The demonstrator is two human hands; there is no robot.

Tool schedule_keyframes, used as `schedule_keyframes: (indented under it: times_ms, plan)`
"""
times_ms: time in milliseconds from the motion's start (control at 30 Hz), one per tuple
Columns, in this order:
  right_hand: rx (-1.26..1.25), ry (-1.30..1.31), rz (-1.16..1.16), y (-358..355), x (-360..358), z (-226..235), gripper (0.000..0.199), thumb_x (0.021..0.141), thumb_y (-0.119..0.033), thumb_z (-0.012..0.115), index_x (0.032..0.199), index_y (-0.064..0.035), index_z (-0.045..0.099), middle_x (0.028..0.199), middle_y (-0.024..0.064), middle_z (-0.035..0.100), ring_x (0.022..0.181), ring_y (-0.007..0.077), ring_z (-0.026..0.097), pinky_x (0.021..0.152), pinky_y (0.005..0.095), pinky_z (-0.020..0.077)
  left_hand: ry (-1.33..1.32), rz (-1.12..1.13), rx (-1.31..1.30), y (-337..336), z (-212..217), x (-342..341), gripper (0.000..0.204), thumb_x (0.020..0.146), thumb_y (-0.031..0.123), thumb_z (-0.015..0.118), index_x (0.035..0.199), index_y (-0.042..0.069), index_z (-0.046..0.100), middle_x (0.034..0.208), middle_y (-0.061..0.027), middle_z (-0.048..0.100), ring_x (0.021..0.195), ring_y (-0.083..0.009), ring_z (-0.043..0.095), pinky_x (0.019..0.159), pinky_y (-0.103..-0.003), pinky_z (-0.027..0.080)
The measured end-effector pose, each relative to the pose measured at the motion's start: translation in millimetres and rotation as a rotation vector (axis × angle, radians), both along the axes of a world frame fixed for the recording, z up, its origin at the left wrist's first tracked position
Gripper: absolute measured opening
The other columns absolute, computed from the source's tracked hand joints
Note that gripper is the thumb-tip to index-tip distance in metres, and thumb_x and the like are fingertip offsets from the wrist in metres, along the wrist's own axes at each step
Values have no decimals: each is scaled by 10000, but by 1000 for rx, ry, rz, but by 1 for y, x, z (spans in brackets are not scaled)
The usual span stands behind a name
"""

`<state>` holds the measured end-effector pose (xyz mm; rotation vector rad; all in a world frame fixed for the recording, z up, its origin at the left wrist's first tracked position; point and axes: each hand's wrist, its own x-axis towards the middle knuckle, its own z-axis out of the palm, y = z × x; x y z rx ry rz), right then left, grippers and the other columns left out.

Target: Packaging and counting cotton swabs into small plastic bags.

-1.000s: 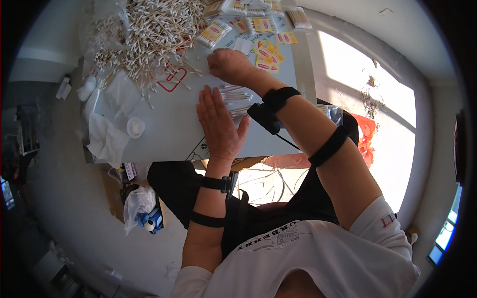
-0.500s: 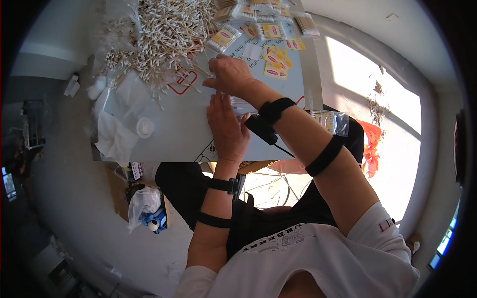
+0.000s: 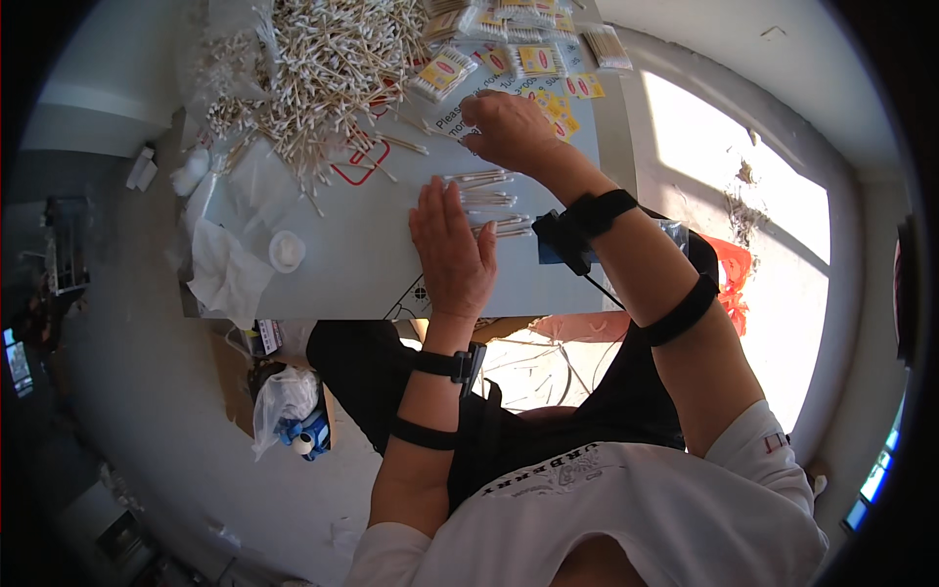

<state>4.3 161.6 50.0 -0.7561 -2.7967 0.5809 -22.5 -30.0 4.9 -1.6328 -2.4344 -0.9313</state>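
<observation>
Along the left ends of a few small rows of cotton swabs [image 3: 487,200], the left hand [image 3: 450,256] lies flat, palm down, its fingers straight and together and its thumb spread out to the right. It is not closed around anything; whether its edge touches the swab tips cannot be made out. The right hand [image 3: 515,130] is just beyond the rows, its fingers bent inward and pointing left; whether anything is pinched in them cannot be told. The rows lie side by side on the pale table [image 3: 352,286], their sticks running roughly left to right.

Beyond the left hand, a large loose heap of swabs [image 3: 333,83] fills the far left part of the table. Filled packs [image 3: 535,62] lie at the far side, and yellow cards [image 3: 584,86] are scattered near the right hand. To the left are a crumpled clear plastic sheet [image 3: 228,269] and a small round white cup [image 3: 287,251]. Below the table's near edge, a cardboard box [image 3: 230,391] holds a plastic bag [image 3: 284,401] and a blue object [image 3: 308,435].
</observation>
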Motion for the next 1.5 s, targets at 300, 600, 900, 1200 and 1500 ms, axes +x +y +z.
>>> schedule_keyframes:
  times_ms: [300, 600, 900, 1200, 1500]
  plan:
    - [119, 158, 51, -27, -32, -21, 68, 802, -67, 590, 811, -48, 654, 853, 129, 628, 808, 324, 663, 651, 404, 543, -16, -8, -62, 1, -2, 3, 697, 932, 303, 585, 1461, -9, 256, 1529, -240, 255, 1422, -400, 253, 1145, -565, 198]
    - [43, 149, 106, -15, 71, -13, 66, 795, -71, 649, 735, -46, 638, 860, 99, 595, 806, 309, 636, 685, 393, 517, 170, -128, -326, 13, 10, 5, 737, 939, 455, 537, 1457, -16, 309, 1566, -200, 214, 1458, -333, 206, 1154, -568, 138]
    - [-479, 858, -446, -99, 109, -33, 267, 960, -37, 513, 1219, 9, 562, 1331, 153, 507, 1236, 268, 510, 1026, 332, 402, -447, -106, 209, 2, 11, 12, 568, 1002, 256, 493, 1477, 18, 294, 1495, -209, 304, 1415, -369, 254, 1150, -479, 234]
    - [-642, 1003, -425, -104, 83, -50, 328, 1018, -126, 456, 1307, 21, 512, 1403, 157, 479, 1297, 242, 459, 1070, 306, 359, -945, -154, 396, 21, 7, 14, 496, 1052, 268, 367, 1472, 7, 338, 1560, -147, 275, 1446, -253, 251, 1164, -373, 210]
    - [-677, 993, -437, -98, 84, -46, 347, 1032, -175, 462, 1293, 41, 534, 1356, 111, 507, 1237, 181, 487, 1052, 276, 372, -599, -246, 88, 18, 8, 10, 548, 1007, 207, 455, 1495, 32, 278, 1523, -209, 318, 1440, -362, 250, 1164, -466, 201]
